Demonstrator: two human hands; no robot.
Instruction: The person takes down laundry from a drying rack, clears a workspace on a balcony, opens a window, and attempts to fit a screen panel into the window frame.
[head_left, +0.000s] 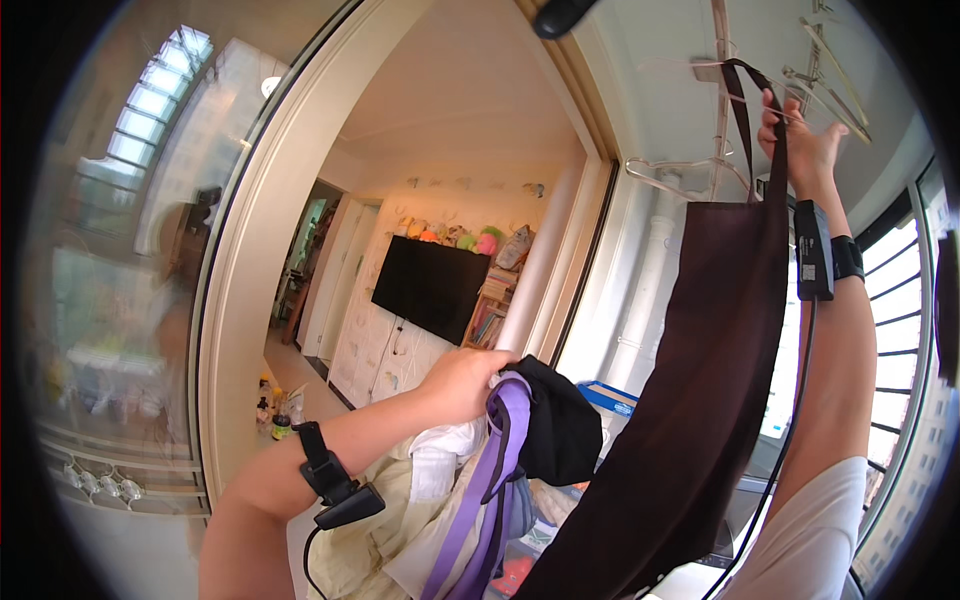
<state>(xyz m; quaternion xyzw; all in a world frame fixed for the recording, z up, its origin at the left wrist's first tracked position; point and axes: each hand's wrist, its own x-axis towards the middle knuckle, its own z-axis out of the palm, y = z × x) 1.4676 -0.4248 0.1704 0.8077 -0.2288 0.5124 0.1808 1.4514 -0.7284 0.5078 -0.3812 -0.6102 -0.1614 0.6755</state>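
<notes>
My left hand (469, 381) is closed on a bundle of cloth in the lower middle. From it hang a black garment (559, 427), a purple strap with dark edging (472, 510) and pale cream and white clothes (405, 502). High on the right, my right hand (808, 146) reaches up behind the neck strap (778, 161) of a dark brown apron (720, 322). Its fingers touch or nearly touch the strap, with the thumb spread away. The apron hangs lengthwise from the strap's loop among thin clothes hangers (679, 171).
More hangers (836, 97) hang at the upper right, by a barred window (896, 322). A white pipe (637, 300) runs down the wall. Left is a sliding glass door frame (255, 225); beyond it are a television (431, 285) and several bottles (277, 412). A blue-rimmed box (611, 397) sits behind the clothes.
</notes>
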